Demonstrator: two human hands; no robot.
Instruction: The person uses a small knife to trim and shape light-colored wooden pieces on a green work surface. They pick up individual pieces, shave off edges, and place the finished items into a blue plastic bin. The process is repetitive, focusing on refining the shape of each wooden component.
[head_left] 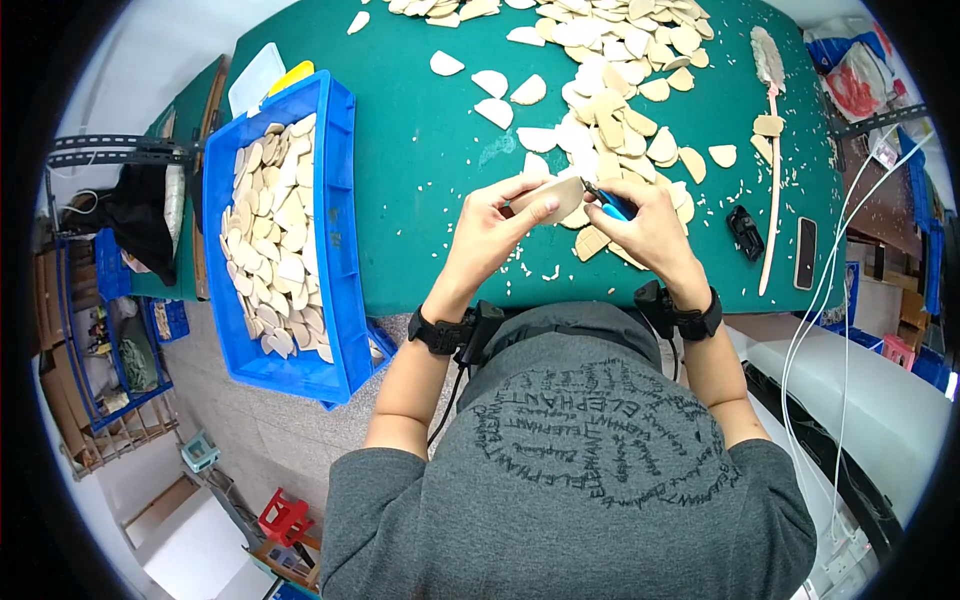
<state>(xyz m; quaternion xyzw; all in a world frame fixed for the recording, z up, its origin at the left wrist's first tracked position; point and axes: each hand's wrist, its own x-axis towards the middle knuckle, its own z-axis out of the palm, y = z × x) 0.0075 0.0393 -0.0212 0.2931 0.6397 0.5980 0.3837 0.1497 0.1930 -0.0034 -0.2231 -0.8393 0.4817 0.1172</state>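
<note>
Over the near part of the green table [420,200], my left hand [490,225] pinches a beige half-moon-shaped piece [566,198] between thumb and fingers. My right hand [652,232] is closed around small blue-handled nippers [616,204]. Their dark tip meets the right edge of the held piece; whether the jaws are closed cannot be made out. Just beyond both hands spreads a heap of similar beige pieces [625,130], overlapping and running toward the far edge. Small pale trimmings are scattered around my hands and to the right.
A blue crate [340,200] full of beige pieces stands at the left table edge. To the right lie a long-handled brush [773,190], a black clip-like object [744,232] and a phone [805,253]. White cables [835,250] hang at the far right.
</note>
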